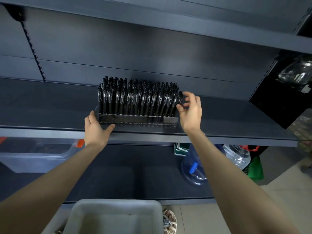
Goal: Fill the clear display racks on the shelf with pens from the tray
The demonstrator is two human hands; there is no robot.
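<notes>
I see dark grey metal shelf (50,107), matching back panel (152,48), slotted upright (33,51) left. Below: clear storage bin (33,157), blue water jug (187,160). Beige tile floor (278,191) right.

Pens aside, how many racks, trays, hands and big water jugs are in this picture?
Rack: 1
Tray: 1
Hands: 2, left hand, right hand
Water jugs: 2, blue jug, clear jug
Total: 6

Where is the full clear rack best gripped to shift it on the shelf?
At its low end walls, one hand from each side: the clear rack is long, and upright pens crowd everything above its base.
</notes>
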